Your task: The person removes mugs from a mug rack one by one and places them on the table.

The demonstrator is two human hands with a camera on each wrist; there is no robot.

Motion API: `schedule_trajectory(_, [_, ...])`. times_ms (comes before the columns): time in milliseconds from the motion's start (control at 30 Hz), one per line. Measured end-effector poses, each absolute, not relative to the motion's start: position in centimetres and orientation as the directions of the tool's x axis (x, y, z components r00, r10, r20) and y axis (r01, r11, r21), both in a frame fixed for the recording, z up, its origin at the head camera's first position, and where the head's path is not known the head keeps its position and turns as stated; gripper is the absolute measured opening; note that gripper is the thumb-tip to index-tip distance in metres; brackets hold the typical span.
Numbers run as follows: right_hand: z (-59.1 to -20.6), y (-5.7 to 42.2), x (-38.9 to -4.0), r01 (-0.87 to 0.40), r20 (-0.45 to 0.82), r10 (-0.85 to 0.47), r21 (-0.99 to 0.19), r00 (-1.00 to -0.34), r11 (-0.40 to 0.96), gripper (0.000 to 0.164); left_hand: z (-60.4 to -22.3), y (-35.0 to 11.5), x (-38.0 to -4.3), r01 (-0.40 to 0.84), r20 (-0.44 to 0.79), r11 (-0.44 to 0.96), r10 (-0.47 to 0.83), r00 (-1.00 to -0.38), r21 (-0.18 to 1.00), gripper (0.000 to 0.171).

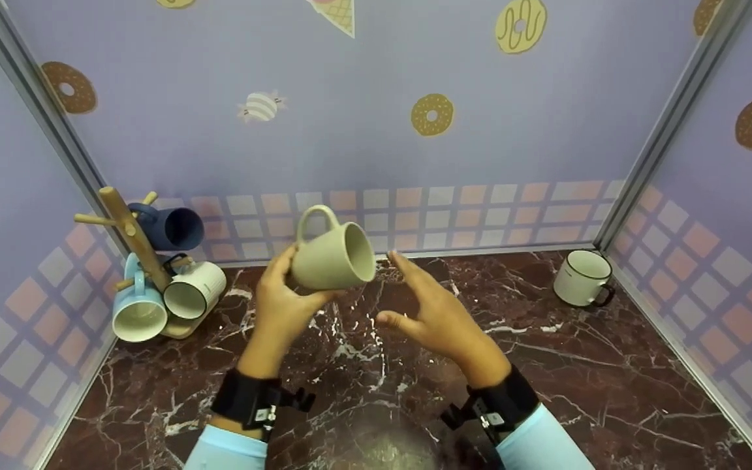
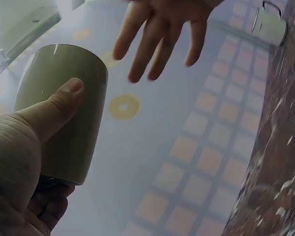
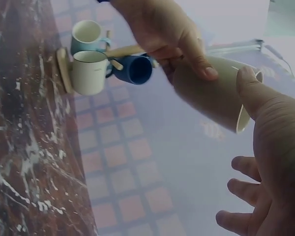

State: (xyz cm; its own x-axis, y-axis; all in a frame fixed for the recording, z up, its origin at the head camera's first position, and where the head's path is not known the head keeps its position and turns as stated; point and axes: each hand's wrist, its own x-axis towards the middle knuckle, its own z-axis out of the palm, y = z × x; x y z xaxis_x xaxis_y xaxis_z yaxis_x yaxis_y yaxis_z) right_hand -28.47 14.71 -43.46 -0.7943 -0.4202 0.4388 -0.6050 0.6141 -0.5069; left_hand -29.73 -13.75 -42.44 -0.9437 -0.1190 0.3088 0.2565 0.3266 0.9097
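A pale green mug (image 1: 325, 260) is held up above the counter, tilted on its side, its mouth toward the right and its handle on top. My left hand (image 1: 284, 294) grips it around the base end, thumb along the near side in the left wrist view. Just right of the mug's mouth, my right hand (image 1: 438, 316) is spread with fingers straight and thumb apart. In the right wrist view its thumb overlaps the mug's rim (image 3: 243, 110).
At the left stands a wooden mug tree (image 1: 129, 228) bearing a dark blue mug (image 1: 160, 225), a light blue mug (image 1: 134, 313) and a white mug (image 1: 203, 284). Another white mug (image 1: 578, 281) stands at the back right of the marbled counter (image 1: 363, 405). Patterned walls enclose it.
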Motion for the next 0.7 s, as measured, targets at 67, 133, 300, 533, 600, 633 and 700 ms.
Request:
schedule_trajectory(67, [-43.3, 15.0, -28.6, -0.618, 0.466, -0.406, -0.555, -0.786, 0.557, 0.117, -43.0, -12.9, -29.9, 0.284, 0.314, 0.265, -0.079, -0.946, 0.921, 0.111])
schedule_trajectory(133, [-43.2, 15.2, -28.6, -0.627, 0.481, -0.403, -0.606, -0.779, 0.489, 0.126, -43.5, -12.1, -30.0, 0.309, 0.317, 0.173, -0.023, -0.948, 0.935, 0.106])
schedule_trajectory(300, [-42.5, 15.5, -28.1, -0.622, 0.494, -0.391, -0.697, -0.777, 0.356, 0.139, -44.4, -10.8, -29.9, 0.309, 0.308, -0.01, 0.118, -0.944, 0.951, 0.102])
schedule_trajectory(533, [-41.6, 15.6, -27.3, -0.607, 0.508, -0.348, -0.735, -0.788, 0.301, 0.133, -45.2, -9.7, -29.3, 0.256, 0.286, -0.143, 0.262, -0.922, 0.956, 0.101])
schedule_trajectory(600, [-41.5, 15.6, -27.1, -0.603, 0.511, -0.337, -0.746, -0.791, 0.284, 0.13, -45.3, -9.5, -29.2, 0.247, 0.283, -0.156, 0.287, -0.915, 0.957, 0.101])
schedule_trajectory(633, [-41.5, 15.7, -27.0, -0.6, 0.514, -0.328, -0.752, -0.793, 0.272, 0.128, -45.3, -9.4, -29.1, 0.239, 0.276, -0.156, 0.294, -0.915, 0.958, 0.102])
schedule_trajectory(700, [-41.4, 15.7, -26.8, -0.597, 0.524, -0.303, -0.764, -0.796, 0.245, 0.124, -45.3, -9.3, -28.9, 0.238, 0.27, -0.137, 0.312, -0.911, 0.962, 0.103])
